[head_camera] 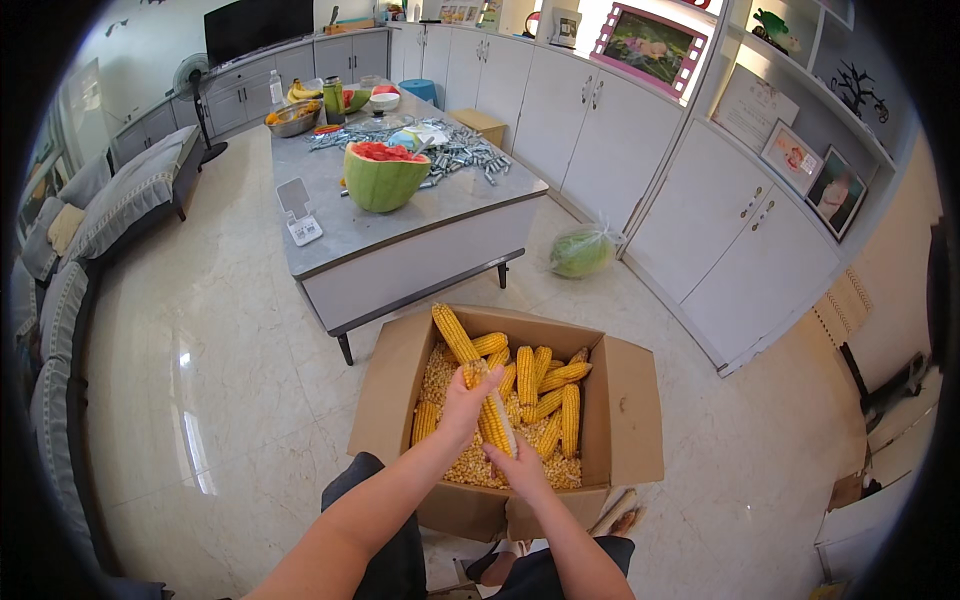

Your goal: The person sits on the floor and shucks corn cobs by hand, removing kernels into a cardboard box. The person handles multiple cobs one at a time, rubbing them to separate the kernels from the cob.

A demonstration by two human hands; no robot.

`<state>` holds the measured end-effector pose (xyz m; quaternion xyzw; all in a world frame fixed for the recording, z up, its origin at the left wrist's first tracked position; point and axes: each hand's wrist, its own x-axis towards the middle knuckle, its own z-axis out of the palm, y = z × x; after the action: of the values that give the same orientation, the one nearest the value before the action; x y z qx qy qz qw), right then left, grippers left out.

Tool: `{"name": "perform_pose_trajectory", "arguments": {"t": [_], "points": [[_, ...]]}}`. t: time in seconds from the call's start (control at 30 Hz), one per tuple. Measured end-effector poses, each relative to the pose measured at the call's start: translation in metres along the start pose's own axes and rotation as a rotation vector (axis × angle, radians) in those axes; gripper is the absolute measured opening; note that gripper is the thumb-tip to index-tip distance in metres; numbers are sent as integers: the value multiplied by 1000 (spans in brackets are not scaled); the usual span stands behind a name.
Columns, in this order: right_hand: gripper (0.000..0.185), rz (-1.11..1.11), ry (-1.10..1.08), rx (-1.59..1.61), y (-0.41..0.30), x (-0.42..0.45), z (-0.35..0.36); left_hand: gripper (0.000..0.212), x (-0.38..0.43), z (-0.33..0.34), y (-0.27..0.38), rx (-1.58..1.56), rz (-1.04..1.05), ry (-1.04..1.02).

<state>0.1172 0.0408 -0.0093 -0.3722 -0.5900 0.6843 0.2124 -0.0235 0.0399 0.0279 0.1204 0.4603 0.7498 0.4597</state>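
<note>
Between my two hands is a corn cob (495,418), tilted, with a pale strip down its right side where kernels are gone. My left hand (466,401) grips its upper part, and my right hand (519,466) holds the lower end. Below them is an open cardboard box (634,409) with its flaps folded out. Loose yellow kernels (465,465) cover its bottom. Several whole corn cobs (527,375) lie on the kernels, mostly at the back and right. One long cob (454,330) leans up against the back left wall.
Behind the box stands a grey table (337,247) bearing a cut watermelon (386,180), many small metal parts (469,154) and a steel bowl (295,118). A bagged melon (581,253) sits on the floor by the cabinets (720,255). Stripped cobs (619,514) lie beside the box's near right corner.
</note>
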Motion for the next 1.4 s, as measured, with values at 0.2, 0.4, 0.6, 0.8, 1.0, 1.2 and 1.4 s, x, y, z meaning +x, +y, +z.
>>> {"name": "perform_pose_trajectory", "arguments": {"t": [0.2,0.4,0.6,0.8,1.0,1.2,1.4], "points": [[35,-18,-7,21,9,3,-3,23,0,0,6,-183,-116,-14],[34,45,-8,178,0,1,-7,31,2,-2,5,-173,-181,-174],[34,73,-49,201,-8,-3,-4,38,1,-2,1,-47,-48,-164],[30,9,-33,81,5,-1,-1,40,2,-1,-8,31,39,-94],[28,10,-37,128,6,-1,3,37,0,1,-10,162,102,-41],[36,38,-18,102,9,3,1,33,1,-3,-1,-64,-78,-40],[35,46,-37,20,-3,-3,4,32,0,-3,-3,127,-27,11]]}}
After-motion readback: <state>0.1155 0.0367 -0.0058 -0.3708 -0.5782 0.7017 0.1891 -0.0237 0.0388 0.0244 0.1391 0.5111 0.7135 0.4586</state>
